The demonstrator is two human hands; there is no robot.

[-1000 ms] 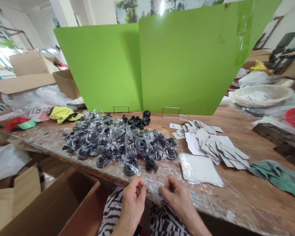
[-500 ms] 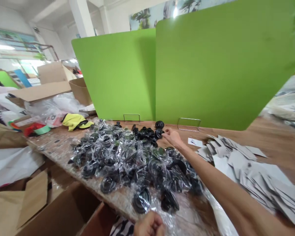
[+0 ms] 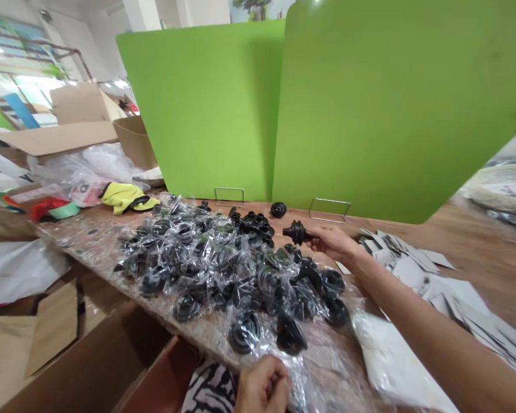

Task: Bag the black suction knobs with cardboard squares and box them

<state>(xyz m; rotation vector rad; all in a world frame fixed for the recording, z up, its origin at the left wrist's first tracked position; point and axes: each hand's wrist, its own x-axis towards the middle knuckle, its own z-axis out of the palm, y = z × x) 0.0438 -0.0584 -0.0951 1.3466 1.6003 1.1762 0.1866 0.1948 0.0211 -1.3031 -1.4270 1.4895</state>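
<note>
Right hand (image 3: 333, 241) has just picked up a black rubber boot (image 3: 296, 232); left hand (image 3: 262, 385) is curled, can't tell if holding anything

Head camera, facing forward and down over workbench (image 3: 490, 246), close.

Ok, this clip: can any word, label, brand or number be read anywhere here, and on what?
No text can be read.
Red and black print on the plastic bag beside the yellow cloth: too small and blurred to read.
Black rubber bellows in the right hand: no marking visible.
</note>
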